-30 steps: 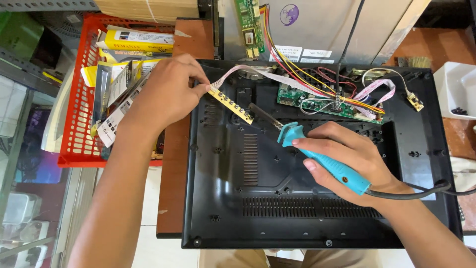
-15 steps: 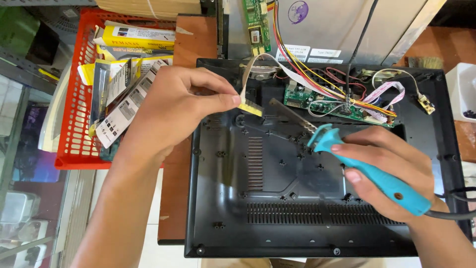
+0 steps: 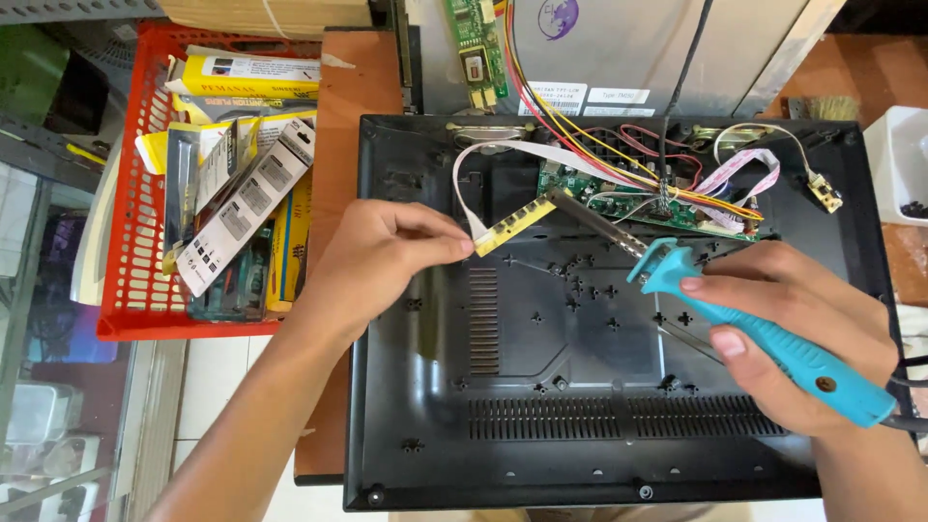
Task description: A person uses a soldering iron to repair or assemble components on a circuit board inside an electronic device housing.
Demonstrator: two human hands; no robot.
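Observation:
My left hand [image 3: 372, 256] pinches one end of a narrow yellow button board [image 3: 512, 225], which hangs on a white ribbon cable [image 3: 503, 150] over the black plastic monitor back shell [image 3: 570, 387]. My right hand [image 3: 788, 324] grips a soldering iron [image 3: 764, 333] by its turquoise handle. The iron's dark metal tip [image 3: 590, 215] points up and left and meets the far end of the yellow board. A green circuit board [image 3: 638, 198] with red, yellow and pink wires lies in the shell's top part, just beyond the tip.
A red plastic basket [image 3: 126, 290] of packaged parts stands to the left on the wooden table [image 3: 353, 77]. A grey metal panel [image 3: 619, 48] with another green board [image 3: 478, 43] rests behind the shell. A white tray [image 3: 894, 159] sits at the right edge.
My left hand has carried the yellow board lower and further right over the shell. My right hand has shifted right and the iron's tip now reaches the board's end.

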